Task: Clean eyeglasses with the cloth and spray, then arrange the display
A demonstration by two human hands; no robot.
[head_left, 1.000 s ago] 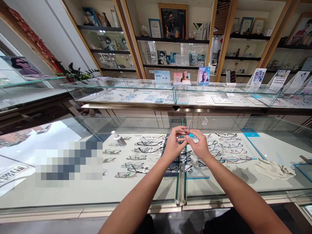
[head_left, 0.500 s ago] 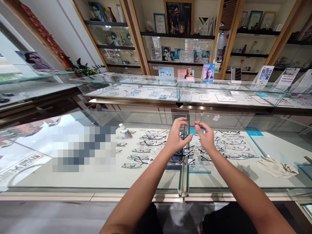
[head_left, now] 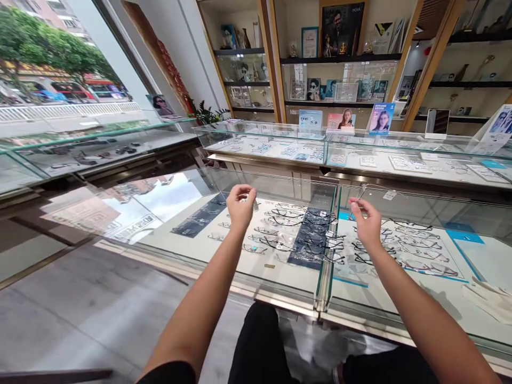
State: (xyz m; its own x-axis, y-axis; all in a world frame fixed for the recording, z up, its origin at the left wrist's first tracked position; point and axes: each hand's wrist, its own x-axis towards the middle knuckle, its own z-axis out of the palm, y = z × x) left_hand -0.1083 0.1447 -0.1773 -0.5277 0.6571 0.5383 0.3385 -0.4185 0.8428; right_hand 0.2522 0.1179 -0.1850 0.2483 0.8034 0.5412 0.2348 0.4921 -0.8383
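My left hand (head_left: pixel 241 205) is at the small white bottle (head_left: pixel 256 204) on the glass counter, its fingers curled round it and hiding most of it. Pinched between the thumb and fingers of my right hand (head_left: pixel 366 218) is a thin-framed pair of eyeglasses (head_left: pixel 361 192), raised above the counter. Their outline is faint against the glass, and a small white tag (head_left: pixel 390 194) shows close beside them. Below both hands, several rows of eyeglasses (head_left: pixel 285 216) lie inside the glass display case (head_left: pixel 236 272).
A cream cloth (head_left: pixel 490 301) lies at the right of the counter. A dark strip (head_left: pixel 200 216) with eyeglasses is at the left. Behind stands another glass showcase (head_left: pixel 272 130) with small posters on top. Wooden shelves (head_left: pixel 276 64) line the wall.
My left hand has moved left, away from my right hand, to the bottle and closed round it. My right hand still holds the eyeglasses. The view has turned left.
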